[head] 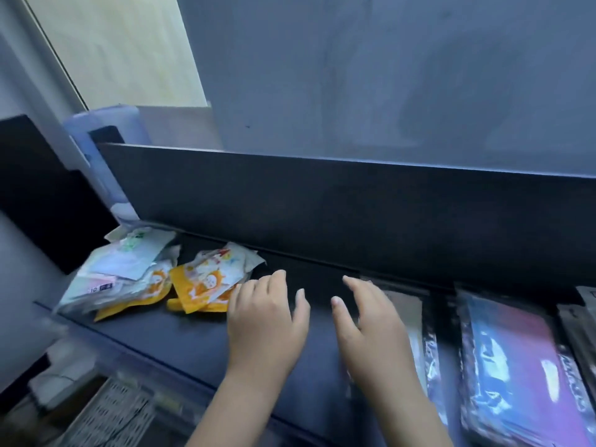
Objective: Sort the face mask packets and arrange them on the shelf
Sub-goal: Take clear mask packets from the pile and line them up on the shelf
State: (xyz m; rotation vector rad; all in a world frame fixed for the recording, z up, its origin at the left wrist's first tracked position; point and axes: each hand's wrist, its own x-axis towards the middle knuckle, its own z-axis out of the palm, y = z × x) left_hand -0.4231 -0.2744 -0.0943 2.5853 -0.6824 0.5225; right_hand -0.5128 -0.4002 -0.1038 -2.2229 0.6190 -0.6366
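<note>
— Where are the hands?

— Head view: the left hand (266, 321) and right hand (367, 327) hover side by side over the dark shelf (180, 346), fingers spread wide, holding nothing.

— And the packets?

— A loose pile of yellow packets (201, 285) lies at ten o'clock from the left hand, pale packets (122, 269) further left. At three o'clock, purple packets (519, 359) lie in a row.
</note>
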